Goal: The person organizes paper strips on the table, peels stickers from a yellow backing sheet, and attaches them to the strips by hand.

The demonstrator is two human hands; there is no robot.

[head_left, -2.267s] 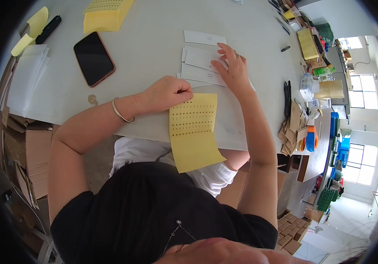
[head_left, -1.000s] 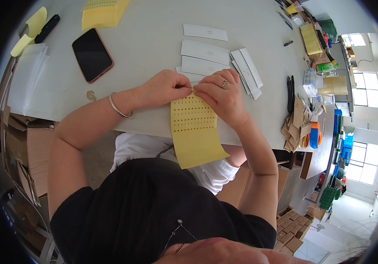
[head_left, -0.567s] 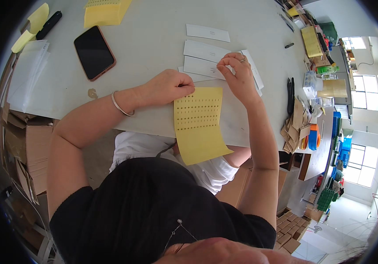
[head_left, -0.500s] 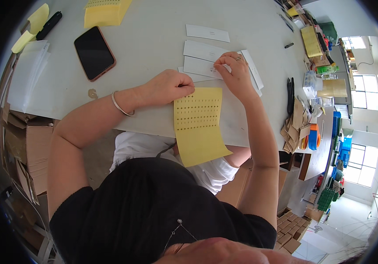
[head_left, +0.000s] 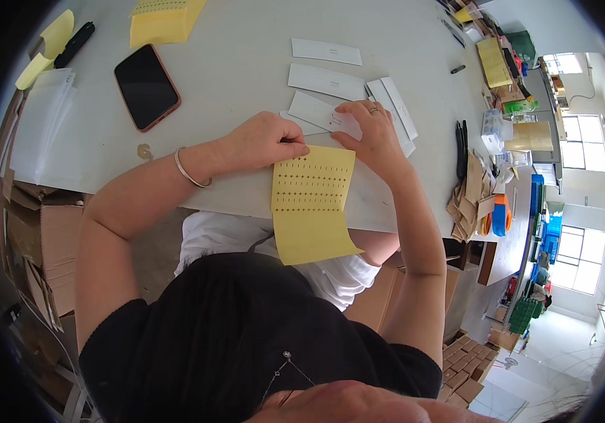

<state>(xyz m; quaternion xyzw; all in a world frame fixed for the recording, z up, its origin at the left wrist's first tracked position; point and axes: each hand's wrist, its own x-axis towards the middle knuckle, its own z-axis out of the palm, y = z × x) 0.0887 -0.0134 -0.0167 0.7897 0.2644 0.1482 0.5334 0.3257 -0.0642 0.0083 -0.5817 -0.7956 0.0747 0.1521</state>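
Observation:
My left hand (head_left: 271, 137) pinches the upper left corner of a yellow sheet (head_left: 309, 204) printed with rows of small dark marks. The sheet hangs over the table's front edge, its lower part bent above my lap. Just beyond its top, my right hand (head_left: 369, 134) spans a slim white card or flat box (head_left: 311, 111), thumb at the near edge and fingers at the far one. This piece lies tilted, its right end partly hidden by the hand. Farther off are another white piece (head_left: 324, 82) and a separate one (head_left: 326, 51). More white pieces (head_left: 391, 106) overlap beside my right hand.
A phone (head_left: 147, 88) lies to the left, with folded yellow sheets (head_left: 161, 25) beyond it. White plastic sleeves or sheets (head_left: 45, 134) and a black pen-like object (head_left: 75, 46) are at far left. Scissors (head_left: 462, 148), cardboard scraps (head_left: 468, 204) and tape rolls (head_left: 500, 215) sit on the right.
My right hand has come slightly nearer and left, its thumb and fingers now wider apart. The white piece beneath it has turned askew. My left hand keeps its pinch on the yellow sheet.

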